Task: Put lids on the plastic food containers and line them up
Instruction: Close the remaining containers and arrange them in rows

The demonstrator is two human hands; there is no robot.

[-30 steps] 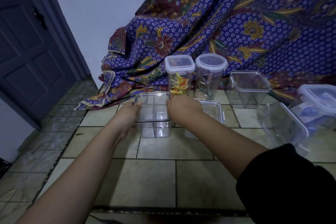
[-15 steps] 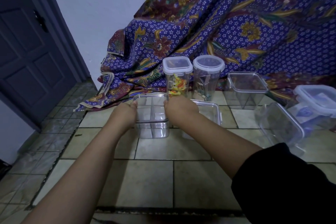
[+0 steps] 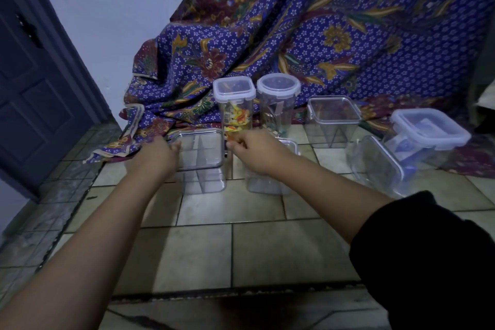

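Two hands are working on one clear divided container, which is standing on the tiled floor directly between them. The left hand is pressing against its left edge, fingertips touching the lid rim; the right hand is sitting at its right edge, fingers curled around what looks like the lid's side clip. Whether that clip is fully pinched or only touched is too small to tell. Neither hand is lifting anything; both are bearing on the same box, so I am judging the step in hand as snapping this lid down.

Beyond the fingertips, two tall lidded jars are standing side by side against the patterned cloth: a square jar with colourful contents and a round jar. Partly hidden under the right wrist, a low clear box is sitting just beside the divided one. Further right of the right hand, a square clear tub is standing upright, a clear box is lying tilted, and a blue-rimmed lidded box is resting behind it.

The divided container's long axis is running away from the person, so the side clips are lying right at each hand, equally near.
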